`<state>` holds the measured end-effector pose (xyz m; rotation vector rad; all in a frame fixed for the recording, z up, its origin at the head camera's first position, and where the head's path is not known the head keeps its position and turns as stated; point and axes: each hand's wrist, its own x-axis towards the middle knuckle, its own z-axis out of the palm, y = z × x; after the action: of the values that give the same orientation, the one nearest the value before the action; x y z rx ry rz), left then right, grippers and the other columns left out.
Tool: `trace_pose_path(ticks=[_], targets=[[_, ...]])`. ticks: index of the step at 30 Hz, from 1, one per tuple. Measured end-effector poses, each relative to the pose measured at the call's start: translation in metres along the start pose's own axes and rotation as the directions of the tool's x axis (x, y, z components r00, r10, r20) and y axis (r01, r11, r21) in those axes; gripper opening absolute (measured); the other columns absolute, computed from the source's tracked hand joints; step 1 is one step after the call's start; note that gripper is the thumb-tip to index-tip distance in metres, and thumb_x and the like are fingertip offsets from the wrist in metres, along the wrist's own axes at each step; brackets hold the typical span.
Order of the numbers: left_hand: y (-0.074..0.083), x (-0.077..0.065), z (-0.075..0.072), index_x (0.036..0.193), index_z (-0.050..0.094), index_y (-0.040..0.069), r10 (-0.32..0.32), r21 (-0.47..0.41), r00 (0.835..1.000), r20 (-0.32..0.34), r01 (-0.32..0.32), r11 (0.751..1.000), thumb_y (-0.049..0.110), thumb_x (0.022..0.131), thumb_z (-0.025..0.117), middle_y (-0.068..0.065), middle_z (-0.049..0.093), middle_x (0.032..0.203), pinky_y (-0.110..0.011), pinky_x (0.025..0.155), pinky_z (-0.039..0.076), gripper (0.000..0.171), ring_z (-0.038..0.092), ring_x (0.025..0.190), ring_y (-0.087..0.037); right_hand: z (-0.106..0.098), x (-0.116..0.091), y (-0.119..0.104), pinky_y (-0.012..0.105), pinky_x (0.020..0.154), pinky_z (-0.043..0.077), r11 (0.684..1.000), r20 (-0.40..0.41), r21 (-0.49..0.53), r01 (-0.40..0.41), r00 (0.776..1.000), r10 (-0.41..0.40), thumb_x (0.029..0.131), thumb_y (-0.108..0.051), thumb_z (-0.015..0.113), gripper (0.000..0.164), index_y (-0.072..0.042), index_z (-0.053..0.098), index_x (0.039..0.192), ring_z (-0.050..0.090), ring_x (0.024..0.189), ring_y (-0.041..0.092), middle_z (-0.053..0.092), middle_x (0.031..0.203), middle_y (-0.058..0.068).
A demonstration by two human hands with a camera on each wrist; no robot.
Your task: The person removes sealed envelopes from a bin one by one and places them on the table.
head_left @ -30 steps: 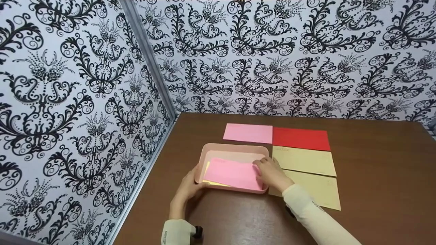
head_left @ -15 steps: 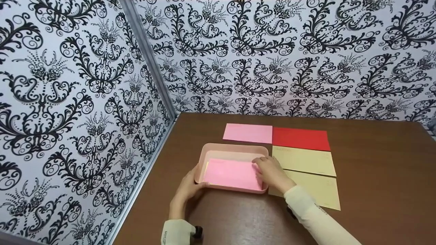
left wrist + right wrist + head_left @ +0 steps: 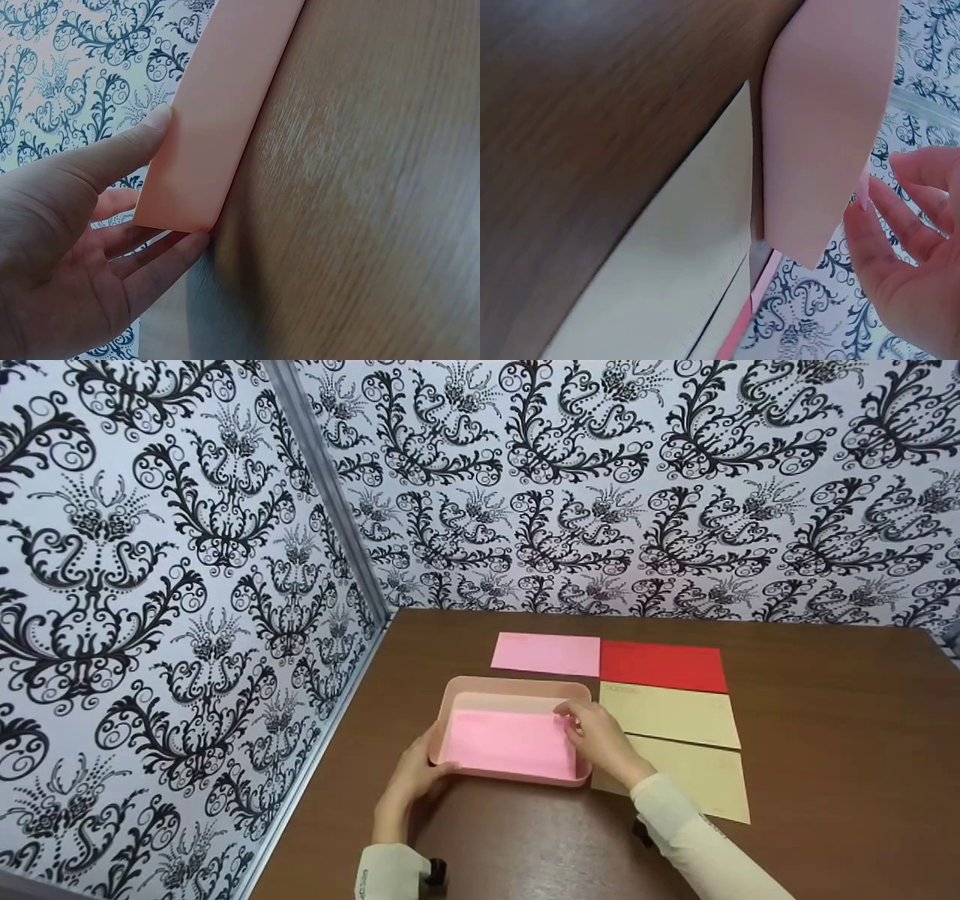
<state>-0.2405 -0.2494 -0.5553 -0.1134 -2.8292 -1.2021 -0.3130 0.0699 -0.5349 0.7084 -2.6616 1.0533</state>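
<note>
A pink tray [image 3: 517,686] stands on the table, with a pink envelope [image 3: 510,742] lying flat along its near side. My left hand [image 3: 412,769] grips the tray's near left corner; in the left wrist view, thumb and fingers of the hand [image 3: 97,217] meet its wall. My right hand [image 3: 600,735] hovers over the tray's right wall, fingers loosely bent. In the right wrist view, the hand's [image 3: 915,240] thumb stands apart from its fingers, and a small pink paper tip [image 3: 864,187] shows beside the fingertips. Whatever lies under the pink envelope is hidden.
Behind the tray lies another pink envelope [image 3: 546,654], beside a red envelope [image 3: 664,666]. To the tray's right are two tan envelopes, one farther [image 3: 675,716] and one nearer [image 3: 697,780], partly under my right forearm. Patterned walls [image 3: 637,510] border the brown table [image 3: 840,735].
The pink envelope has straightened in the tray, covering the yellow one that showed beneath it. The right hand's fingers have lifted and loosened slightly. The left hand stays at the corner.
</note>
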Motion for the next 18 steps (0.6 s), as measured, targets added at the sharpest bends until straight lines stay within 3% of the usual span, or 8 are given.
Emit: trace_pose_path(ticks=[5,9,13,18], targets=[[-0.001,0.000,0.000,0.150,0.035,-0.006,-0.004,-0.008,1.000,0.002,0.004,1.000,0.021,0.085,0.078,-0.034,0.046,0.146,-0.063,0.112,0.034,0.083,0.044,0.135,-0.051,-0.001,0.001,0.005,0.042,0.081,0.060,0.977,-0.011,0.211,-0.017,1.000,0.020,0.086,0.009,0.066,0.022,0.002,0.067,0.106,0.070,0.095,0.031,0.072,0.105,0.017],[-0.003,0.001,0.000,0.151,0.034,-0.005,-0.018,-0.021,1.000,0.005,0.019,1.000,0.023,0.085,0.078,-0.033,0.046,0.146,-0.063,0.112,0.034,0.084,0.044,0.135,-0.051,-0.002,-0.001,0.009,0.033,0.079,0.059,0.945,0.022,0.318,-0.075,0.997,0.072,0.085,0.011,0.064,0.031,0.003,0.064,0.115,0.070,0.091,0.030,0.070,0.108,0.022],[-0.003,0.001,0.001,0.152,0.034,-0.002,-0.037,-0.039,0.999,0.014,0.037,0.999,0.022,0.085,0.078,-0.032,0.045,0.147,-0.063,0.113,0.033,0.084,0.043,0.136,-0.050,-0.002,-0.004,0.011,0.027,0.077,0.056,0.928,0.042,0.351,-0.123,0.992,0.116,0.085,0.010,0.064,0.034,0.000,0.064,0.118,0.069,0.088,0.026,0.069,0.106,0.022],[-0.003,0.001,0.001,0.154,0.033,0.002,-0.048,-0.050,0.999,0.019,0.049,0.998,0.021,0.085,0.078,-0.031,0.045,0.148,-0.063,0.114,0.032,0.084,0.042,0.138,-0.049,-0.002,-0.009,0.010,0.042,0.087,0.058,0.935,0.064,0.331,-0.124,0.992,0.109,0.089,0.003,0.065,0.026,0.001,0.066,0.115,0.070,0.099,0.033,0.071,0.106,0.023]])
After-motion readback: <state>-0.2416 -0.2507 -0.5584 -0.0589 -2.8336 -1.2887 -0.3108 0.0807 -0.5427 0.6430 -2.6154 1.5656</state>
